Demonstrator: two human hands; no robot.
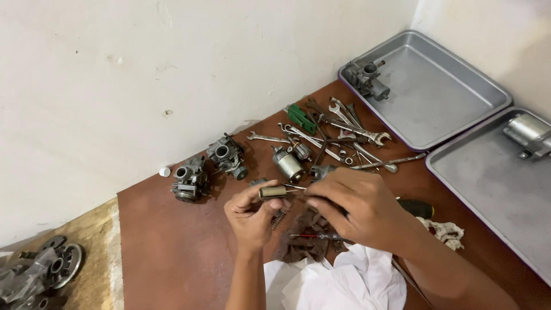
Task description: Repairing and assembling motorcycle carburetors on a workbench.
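Above the brown table (172, 252), my left hand (249, 215) closes around a small brass cylinder (272, 192), and my right hand (359, 209) pinches its thin needle (295, 187). I should keep both aligned and pull straight.

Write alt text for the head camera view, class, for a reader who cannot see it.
The left hand holds a small brass-coloured cylinder while the right hand pinches a thin needle-like rod at its end, above a brown table. Behind lie two carburetors, a heap of wrenches and two metal trays; white cloth lies nearest the person.
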